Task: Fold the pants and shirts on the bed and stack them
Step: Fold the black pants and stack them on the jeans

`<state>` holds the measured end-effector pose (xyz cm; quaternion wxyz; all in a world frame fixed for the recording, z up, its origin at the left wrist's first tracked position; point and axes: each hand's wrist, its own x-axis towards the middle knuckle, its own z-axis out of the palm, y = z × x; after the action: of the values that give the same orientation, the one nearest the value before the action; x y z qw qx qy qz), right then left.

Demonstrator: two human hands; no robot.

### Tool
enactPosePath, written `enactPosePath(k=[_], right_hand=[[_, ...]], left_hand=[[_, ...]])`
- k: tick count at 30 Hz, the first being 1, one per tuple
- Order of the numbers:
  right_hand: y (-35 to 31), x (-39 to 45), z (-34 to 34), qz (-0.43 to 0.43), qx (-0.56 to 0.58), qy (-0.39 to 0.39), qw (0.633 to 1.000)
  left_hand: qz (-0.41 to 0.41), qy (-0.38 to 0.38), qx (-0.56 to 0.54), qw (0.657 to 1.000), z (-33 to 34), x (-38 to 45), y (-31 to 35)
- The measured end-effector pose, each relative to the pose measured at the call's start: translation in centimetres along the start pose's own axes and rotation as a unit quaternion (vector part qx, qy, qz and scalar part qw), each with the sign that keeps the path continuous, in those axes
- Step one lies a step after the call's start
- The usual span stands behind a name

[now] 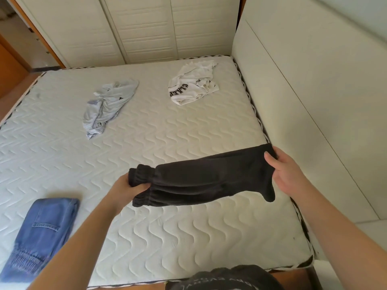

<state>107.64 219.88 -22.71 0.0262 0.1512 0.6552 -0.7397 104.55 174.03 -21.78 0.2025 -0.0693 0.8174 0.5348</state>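
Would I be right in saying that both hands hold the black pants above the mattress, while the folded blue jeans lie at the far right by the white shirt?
Not quite: the head view shows the folded blue jeans at the near left of the mattress, far from the white shirt. The rest stands: the left hand and right hand hold the black pants above it.

This is a bedroom in a home. A wide bed (146, 143) with a bare quilted mattress fills most of the view. Behind it stands a cream wardrobe (136, 30) with panelled doors, and a padded headboard (303, 101) runs along the right side. Loose clothes lie on the mattress: a grey shirt (109, 105), a white shirt (192, 82) and folded jeans (41, 233).
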Motion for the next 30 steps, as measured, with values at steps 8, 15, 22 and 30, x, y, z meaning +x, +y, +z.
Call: enactPosePath(k=[8, 15, 22, 30], right_hand=[[3.5, -3.2, -4.3, 0.068, -0.168, 0.004, 0.983], [8.2, -3.6, -3.5, 0.161, -0.254, -0.022, 0.953], [13.1, -2.1, 3.3, 0.21, -0.272, -0.013, 0.939], [16.2, 2.4, 13.6, 0.242, -0.252, 0.012, 0.937]], left_hand=[[-0.054, 0.002, 0.04, 0.998, 6.9, 0.0, -7.6], [-0.128, 0.007, 0.056, 0.99, 9.6, -1.5, -13.5], [-0.244, 0.014, 0.112, 0.963, 8.4, -2.7, -20.1], [-0.281, 0.012, 0.036, 0.959, 3.5, -3.2, -27.3]])
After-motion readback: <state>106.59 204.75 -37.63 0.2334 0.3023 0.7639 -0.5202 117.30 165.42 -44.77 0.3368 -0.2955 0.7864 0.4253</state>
